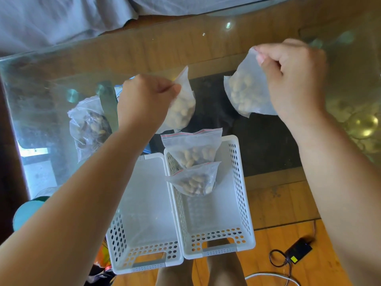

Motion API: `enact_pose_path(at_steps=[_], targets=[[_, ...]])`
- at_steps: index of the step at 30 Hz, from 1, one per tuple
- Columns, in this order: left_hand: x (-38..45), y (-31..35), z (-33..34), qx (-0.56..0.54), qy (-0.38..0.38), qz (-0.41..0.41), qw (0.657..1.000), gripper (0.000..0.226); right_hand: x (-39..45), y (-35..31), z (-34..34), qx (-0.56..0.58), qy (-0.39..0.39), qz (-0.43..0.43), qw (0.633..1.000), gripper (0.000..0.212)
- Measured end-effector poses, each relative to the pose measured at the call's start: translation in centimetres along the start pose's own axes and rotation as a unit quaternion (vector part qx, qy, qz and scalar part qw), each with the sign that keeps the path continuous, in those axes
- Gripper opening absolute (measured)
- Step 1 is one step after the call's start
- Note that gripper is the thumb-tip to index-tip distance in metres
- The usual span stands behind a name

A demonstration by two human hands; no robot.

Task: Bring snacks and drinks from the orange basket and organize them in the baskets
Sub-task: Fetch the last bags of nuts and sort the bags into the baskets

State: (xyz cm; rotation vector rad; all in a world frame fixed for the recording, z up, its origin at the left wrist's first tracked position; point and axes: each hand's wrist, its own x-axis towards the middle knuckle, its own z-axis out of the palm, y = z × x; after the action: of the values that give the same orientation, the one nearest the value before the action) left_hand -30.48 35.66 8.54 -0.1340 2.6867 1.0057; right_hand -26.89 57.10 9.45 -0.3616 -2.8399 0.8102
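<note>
Right, both hands loaded. My left hand, centre-left of frame, is pinched shut on the top corner of a peanut bag, which hangs free below my fingers. My right hand, upper right, is closed the same way on the top edge of a second peanut bag. I'm holding them by the seal end so the nuts settle to the bottom and each bag can go in upright

Two white baskets sit side by side on the glass table, lower centre of frame. The right basket already has two zip bags of peanuts standing at its far end, one in front of the other, red seals up. My guess is they're packed from the far end so the near part stays free for more. The left basket has nothing in it that I can see

A darker snack bag lies on the glass at centre-left, just beside my left wrist, not sorted yet

Orange basket: only a scrap of orange shows at the bottom left under the table edge, can't tell if that's it

Next move by my judgement: lower both bags into the right basket, near side of the existing two. Risk is the hanging bags knocking the standing ones over
</note>
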Motion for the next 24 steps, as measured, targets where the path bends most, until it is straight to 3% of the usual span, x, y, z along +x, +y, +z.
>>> enact_pose_path(at_steps=[2,6,10,16,24], targets=[[0.1,-0.3,0.3,0.016,-0.01,0.019,1.0,0.029,-0.1,0.3,0.5,-0.039,-0.017,0.014,0.999,0.029],[0.1,-1.5,0.9,0.038,-0.057,-0.006,0.998,0.022,-1.6,2.2,2.7,-0.078,-0.126,0.128,0.981,0.043],[0.2,-2.4,1.0,0.034,-0.045,-0.039,0.998,0.037,-3.2,3.7,3.1,-0.014,-0.051,0.158,0.986,0.014],[-2.3,-1.2,-0.8,0.027,-0.009,0.01,1.0,0.04,-5.0,2.5,-0.5,0.018,0.006,0.12,0.993,0.017],[-8.1,2.6,-7.0,0.05,0.072,0.21,0.974,0.034,-10.9,-1.1,-6.9,0.026,0.037,0.051,0.998,0.018]])
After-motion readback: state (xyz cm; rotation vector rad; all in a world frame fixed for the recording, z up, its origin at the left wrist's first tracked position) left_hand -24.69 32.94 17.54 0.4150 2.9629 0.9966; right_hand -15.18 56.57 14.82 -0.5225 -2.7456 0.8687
